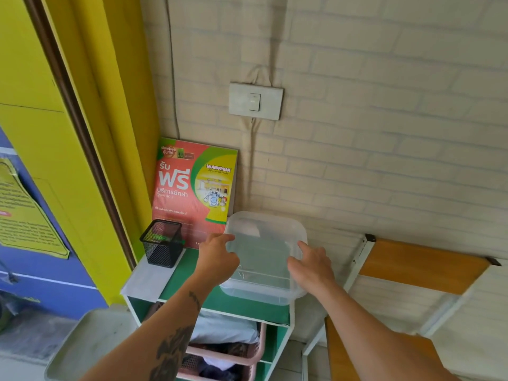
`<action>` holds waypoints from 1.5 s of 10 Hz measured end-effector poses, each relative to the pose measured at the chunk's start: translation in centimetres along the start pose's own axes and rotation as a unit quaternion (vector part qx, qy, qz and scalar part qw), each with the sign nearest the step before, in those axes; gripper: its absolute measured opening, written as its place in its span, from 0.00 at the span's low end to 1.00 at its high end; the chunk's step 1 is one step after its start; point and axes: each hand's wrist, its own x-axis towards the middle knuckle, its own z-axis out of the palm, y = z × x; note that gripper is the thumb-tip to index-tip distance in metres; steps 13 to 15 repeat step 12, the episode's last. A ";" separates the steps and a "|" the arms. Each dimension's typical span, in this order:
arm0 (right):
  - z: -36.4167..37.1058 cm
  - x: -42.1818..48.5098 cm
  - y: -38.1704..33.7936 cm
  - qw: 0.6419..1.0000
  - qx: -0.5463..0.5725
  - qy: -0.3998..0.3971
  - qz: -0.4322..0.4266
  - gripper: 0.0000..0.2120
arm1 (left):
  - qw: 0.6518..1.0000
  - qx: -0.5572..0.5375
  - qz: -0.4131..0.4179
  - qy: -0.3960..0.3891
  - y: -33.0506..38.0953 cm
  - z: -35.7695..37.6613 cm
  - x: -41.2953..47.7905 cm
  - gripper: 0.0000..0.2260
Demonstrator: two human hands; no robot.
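Clear tub (264,243) on the green shelf top (189,279), near the wall, its right front corner seemingly past the shelf edge. Left hand (217,259) grips the left rim, fingers curled over it; right hand (312,266) holds the right rim, thumb inside, forefinger along the edge. Step looks like a two-handed grasp to shift or lift the tub. Next move calls for an even, level pull, clear of the poster (192,182) behind and the mesh cup (162,243) to the left.
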 end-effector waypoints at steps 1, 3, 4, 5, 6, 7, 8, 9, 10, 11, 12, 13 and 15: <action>0.1 0.3 -0.2 1.000 -0.006 -0.006 0.006 0.31 | 0.999 0.038 0.016 -0.014 -0.2 -0.2 0.3 0.27; 0.7 0.4 -1.0 0.986 -0.153 0.046 -0.043 0.27 | 0.963 0.233 0.127 0.039 0.5 0.5 0.8 0.22; 1.3 1.5 -0.9 0.973 -0.197 0.030 -0.117 0.32 | 0.940 0.278 0.198 0.015 0.4 0.9 2.1 0.26; 1.9 2.2 -0.5 0.966 -0.215 -0.007 -0.145 0.33 | 0.932 0.299 0.202 -0.031 -0.3 1.3 2.9 0.29; 2.6 2.9 0.2 0.960 -0.232 -0.031 -0.151 0.33 | 0.927 0.314 0.191 -0.072 -1.4 1.9 3.3 0.31; 2.9 3.4 0.4 0.957 -0.245 -0.030 -0.151 0.33 | 0.924 0.323 0.188 -0.078 -1.6 2.2 3.6 0.31; 3.0 4.0 0.4 0.955 -0.256 -0.028 -0.146 0.34 | 0.921 0.336 0.178 -0.084 -1.5 2.3 4.1 0.32; 3.0 3.8 0.3 0.954 -0.261 -0.029 -0.143 0.34 | 0.917 0.348 0.176 -0.090 -1.3 2.2 4.0 0.32; 2.5 3.0 -0.1 0.957 -0.251 -0.044 -0.137 0.34 | 0.910 0.362 0.171 -0.104 -1.0 2.0 3.5 0.31; 1.8 2.6 -0.5 0.963 -0.228 -0.060 -0.130 0.34 | 0.905 0.380 0.162 -0.104 -0.5 1.7 3.2 0.31; -0.2 2.4 -1.0 0.973 -0.176 -0.062 -0.134 0.34 | 0.895 0.404 0.171 -0.083 0.9 1.2 2.8 0.31; -0.2 2.4 -1.0 0.973 -0.176 -0.062 -0.134 0.34 | 0.895 0.404 0.171 -0.083 0.9 1.2 2.8 0.31; -0.2 2.4 -1.0 0.973 -0.176 -0.062 -0.134 0.34 | 0.895 0.404 0.171 -0.083 0.9 1.2 2.8 0.31</action>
